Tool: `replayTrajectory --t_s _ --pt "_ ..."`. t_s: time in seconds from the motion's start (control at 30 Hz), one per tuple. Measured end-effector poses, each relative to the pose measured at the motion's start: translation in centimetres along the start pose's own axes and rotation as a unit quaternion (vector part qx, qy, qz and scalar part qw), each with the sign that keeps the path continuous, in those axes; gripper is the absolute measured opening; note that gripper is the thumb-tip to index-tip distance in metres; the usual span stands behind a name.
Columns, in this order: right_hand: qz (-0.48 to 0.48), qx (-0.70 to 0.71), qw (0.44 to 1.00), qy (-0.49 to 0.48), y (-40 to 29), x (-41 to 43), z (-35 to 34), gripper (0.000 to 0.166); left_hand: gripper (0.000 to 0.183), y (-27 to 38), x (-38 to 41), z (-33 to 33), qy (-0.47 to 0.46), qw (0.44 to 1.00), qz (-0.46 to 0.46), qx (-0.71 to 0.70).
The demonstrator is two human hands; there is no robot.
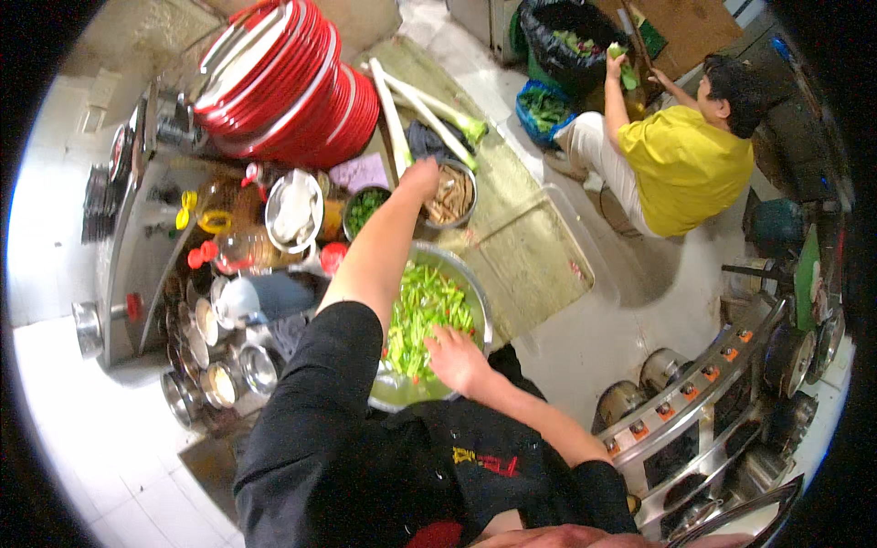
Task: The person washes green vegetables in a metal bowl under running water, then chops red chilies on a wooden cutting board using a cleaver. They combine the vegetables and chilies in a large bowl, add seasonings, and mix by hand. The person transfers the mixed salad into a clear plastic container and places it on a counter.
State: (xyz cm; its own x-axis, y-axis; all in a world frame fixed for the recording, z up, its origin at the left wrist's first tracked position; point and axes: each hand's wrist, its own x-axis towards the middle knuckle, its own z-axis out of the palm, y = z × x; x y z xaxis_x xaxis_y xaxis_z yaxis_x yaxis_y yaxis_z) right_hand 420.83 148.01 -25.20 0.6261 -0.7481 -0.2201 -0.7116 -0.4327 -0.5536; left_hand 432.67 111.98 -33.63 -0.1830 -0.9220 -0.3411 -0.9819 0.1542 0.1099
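My left hand (419, 179) reaches far out to the left edge of a metal bowl (470, 208) of brown sliced strips (451, 193). Its fingers are partly hidden, so its grip is unclear. Close to my body, my right hand (458, 359) rests with extended fingers on chopped green vegetables (431, 301). These lie with small red bits in a large metal basin (485, 301). My left forearm covers part of its left side. A smaller bowl of chopped dark greens (365, 209) sits left of my left wrist.
Long leeks (438, 120) lie beyond the bowls, by tall stacks of red-rimmed plates (294, 89). Oil bottles (240, 250) and a white-filled bowl (294, 211) stand left. A person in yellow (685, 161) sits at right, holding a green vegetable (627, 72). A stove (692, 390) is lower right.
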Motion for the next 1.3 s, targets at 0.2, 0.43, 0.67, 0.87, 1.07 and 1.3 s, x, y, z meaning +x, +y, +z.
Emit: replayTrajectory --t_s 0.2,0.43,0.67,0.87,1.07,1.3 --pt "-0.024 0.027 0.997 0.074 1.2 0.0 2.5 0.03 0.036 -1.2 2.3 -1.6 -0.048 0.994 0.101 0.01" --pt "0.001 0.14 0.99 -0.021 1.0 0.4 -2.0 0.036 0.035 -1.8 -2.6 -7.2 -0.033 0.988 0.027 -0.148" --pt "0.14 0.361 0.915 0.111 2.3 3.8 -0.8 0.034 0.034 -5.0 -16.5 -12.1 0.167 0.946 0.007 -0.277" --pt "0.274 0.846 0.456 0.035 2.7 8.6 -4.3 0.041 0.018 -1.7 -33.6 -13.8 0.222 0.947 -0.03 -0.231" --pt "0.231 0.908 0.35 -0.011 1.3 12.1 0.1 0.03 0.017 0.3 -41.6 -7.4 0.212 0.971 0.015 -0.111" --pt "0.294 0.865 0.407 0.008 2.4 10.9 4.0 0.033 0.021 -1.1 -43.4 -6.1 0.311 0.937 -0.046 -0.148"
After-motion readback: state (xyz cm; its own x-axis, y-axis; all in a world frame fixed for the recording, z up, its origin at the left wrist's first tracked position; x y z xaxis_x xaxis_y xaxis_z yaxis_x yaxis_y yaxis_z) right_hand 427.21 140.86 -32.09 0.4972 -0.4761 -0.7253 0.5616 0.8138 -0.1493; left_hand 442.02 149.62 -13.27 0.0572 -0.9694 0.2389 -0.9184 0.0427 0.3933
